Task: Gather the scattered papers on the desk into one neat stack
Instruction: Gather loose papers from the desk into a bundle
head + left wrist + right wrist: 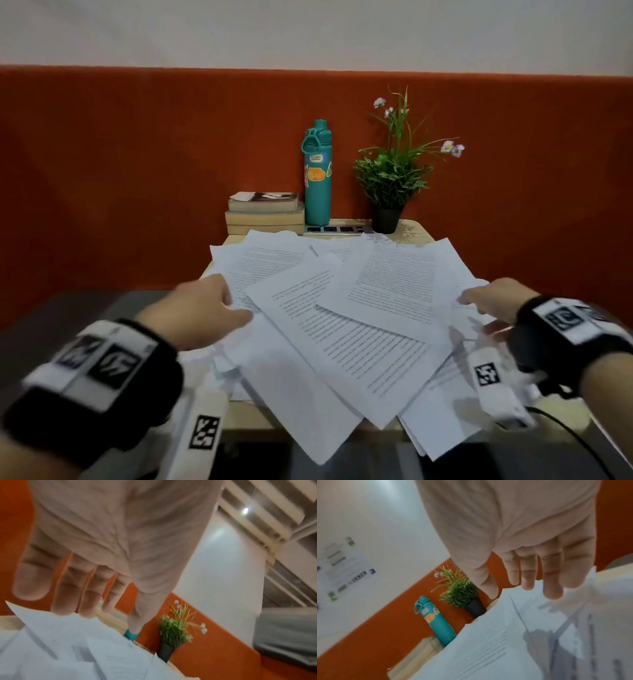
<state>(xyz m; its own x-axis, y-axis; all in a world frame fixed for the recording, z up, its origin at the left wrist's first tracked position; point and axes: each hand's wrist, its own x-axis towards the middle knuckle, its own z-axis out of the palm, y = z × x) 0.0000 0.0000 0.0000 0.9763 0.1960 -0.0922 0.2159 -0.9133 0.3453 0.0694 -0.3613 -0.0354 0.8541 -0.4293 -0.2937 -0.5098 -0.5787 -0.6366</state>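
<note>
Flanking messy printed papers point(346, 329) on surface point(416, 230), left hand point(202, 310) fingers straight on left edge, right hand point(493, 298) fingers relaxed at right edge, bottle point(318, 174) far.

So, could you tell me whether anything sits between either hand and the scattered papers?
Nothing visible does. The left hand and right hand are already at the opposite edges of the papers. The books, bottle and plant stand behind the sheets, at the desk's far edge.
</note>
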